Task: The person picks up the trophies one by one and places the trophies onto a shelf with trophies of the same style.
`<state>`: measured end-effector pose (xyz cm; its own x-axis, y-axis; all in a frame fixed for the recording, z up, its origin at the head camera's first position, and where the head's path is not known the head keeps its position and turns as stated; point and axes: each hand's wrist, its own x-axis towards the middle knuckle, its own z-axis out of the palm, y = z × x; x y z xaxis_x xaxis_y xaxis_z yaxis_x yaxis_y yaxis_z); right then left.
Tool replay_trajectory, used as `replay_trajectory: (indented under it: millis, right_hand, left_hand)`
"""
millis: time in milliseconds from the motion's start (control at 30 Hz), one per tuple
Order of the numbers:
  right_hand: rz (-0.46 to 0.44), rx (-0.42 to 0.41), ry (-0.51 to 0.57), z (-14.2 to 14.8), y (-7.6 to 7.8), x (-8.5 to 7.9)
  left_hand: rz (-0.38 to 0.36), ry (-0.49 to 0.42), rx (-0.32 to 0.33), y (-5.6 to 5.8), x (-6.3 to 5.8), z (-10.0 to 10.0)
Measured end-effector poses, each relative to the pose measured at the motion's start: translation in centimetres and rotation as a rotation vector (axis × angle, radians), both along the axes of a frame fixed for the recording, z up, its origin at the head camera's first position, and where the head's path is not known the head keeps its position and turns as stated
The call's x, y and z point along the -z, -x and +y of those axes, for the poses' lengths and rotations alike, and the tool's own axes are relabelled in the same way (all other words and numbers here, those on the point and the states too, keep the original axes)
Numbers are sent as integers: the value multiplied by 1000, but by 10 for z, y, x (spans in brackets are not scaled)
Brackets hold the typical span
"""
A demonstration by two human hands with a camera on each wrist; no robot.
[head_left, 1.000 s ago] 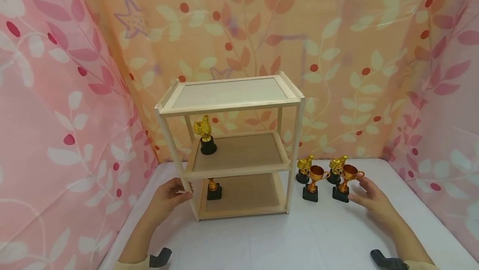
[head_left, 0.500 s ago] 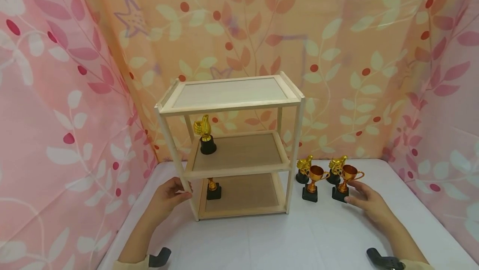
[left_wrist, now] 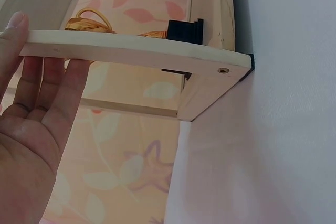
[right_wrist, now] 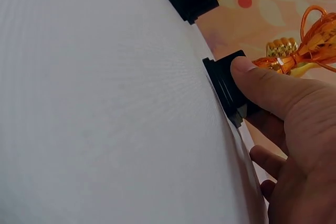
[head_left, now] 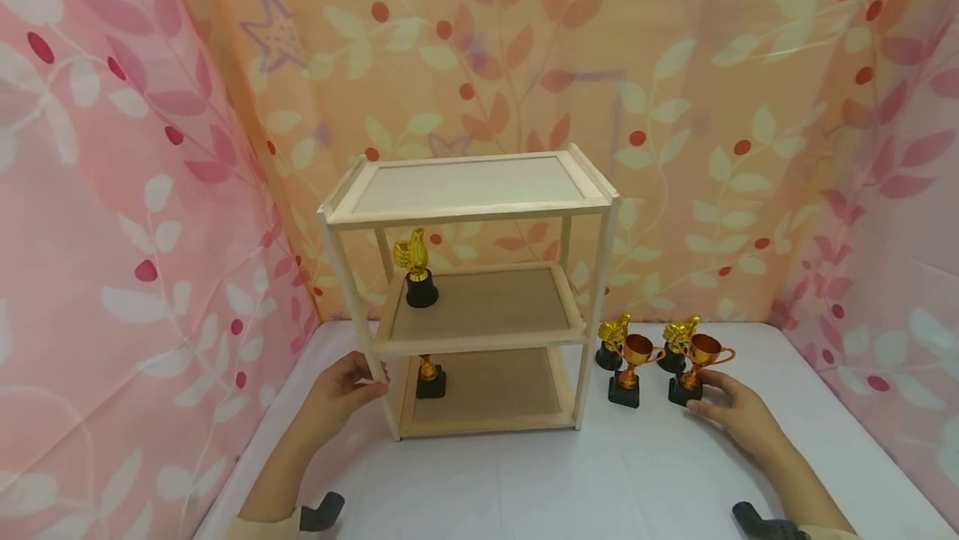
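Note:
My left hand (head_left: 340,394) holds the front left post of a three-tier wooden shelf (head_left: 479,213); in the left wrist view the thumb and fingers (left_wrist: 73,85) lie on opposite sides of the post. At the right, my right hand (head_left: 737,411) pinches the black base of a copper-coloured trophy cup (head_left: 704,350). Its thumb (right_wrist: 262,80) presses that base in the right wrist view, and the base sits at the table surface. On the middle tier stands a gold thumbs-up trophy (head_left: 414,257). Another cup trophy (head_left: 430,382) stands on the bottom tier, its top hidden by the middle tier.
A second copper cup (head_left: 637,350) stands left of the pinched one. Behind the two cups are two gold thumbs-up trophies, one left (head_left: 614,332) and one right (head_left: 680,332). White cloth (head_left: 524,482) covers the table, with patterned curtains (head_left: 674,190) around it.
My right hand has moved slightly left and in, closing its thumb and fingers on the cup's base. My left hand keeps its place on the post. The head view has shifted a little.

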<state>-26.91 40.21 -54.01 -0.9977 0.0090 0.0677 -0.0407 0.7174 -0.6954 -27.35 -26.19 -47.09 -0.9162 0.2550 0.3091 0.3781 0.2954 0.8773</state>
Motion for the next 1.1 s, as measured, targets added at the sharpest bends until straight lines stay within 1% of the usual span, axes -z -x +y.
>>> replay_trajectory:
  millis: [233,400,533,700,833,1033,1100]
  right_hand:
    - [51,39,-77,3,2,3]
    - [60,47,-78,4,3,0]
    - [57,61,-57,3,2,-3]
    - [42,82,-25,3,-1,-11]
    - [27,91,1,2,-4,-19]
    - [103,84,-21,-2,-8,-35]
    - [109,85,-20,-4,-8,-41]
  left_hand:
    - [-6,-10,4,0,-4,3]
    - [4,-23,8,0,-2,2]
    - [4,-27,10,2,0,1]
    - [6,-24,14,2,2,1]
    - [2,-17,17,0,1,1]
    - [1,-26,29,-2,-1,3]
    - [8,-25,29,-2,-1,3]
